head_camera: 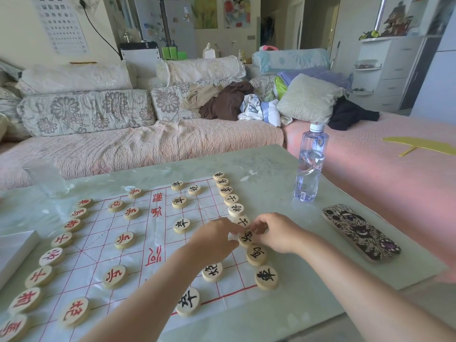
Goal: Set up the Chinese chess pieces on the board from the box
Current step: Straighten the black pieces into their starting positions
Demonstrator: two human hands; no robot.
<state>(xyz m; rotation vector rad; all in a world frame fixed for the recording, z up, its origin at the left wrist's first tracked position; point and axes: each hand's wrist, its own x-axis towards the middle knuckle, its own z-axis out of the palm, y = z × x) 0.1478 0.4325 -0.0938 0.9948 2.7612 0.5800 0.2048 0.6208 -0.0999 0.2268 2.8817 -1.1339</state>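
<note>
A white chess board (153, 245) with red grid lines lies on the table. Round wooden pieces with red characters line its left side, among them a red piece (124, 240). Black-character pieces line the right edge, such as one black piece (266, 277) at the near corner. My left hand (212, 239) and my right hand (276, 233) meet over a black piece (246, 238) in the right column. The fingertips of both hands touch its edges. The white box (14, 250) sits at the left edge of the view.
A clear water bottle (309, 164) stands at the table's far right. A phone in a patterned case (360, 233) lies right of the board. A clear glass (47, 177) stands far left. A sofa with cushions and clothes lies beyond the table.
</note>
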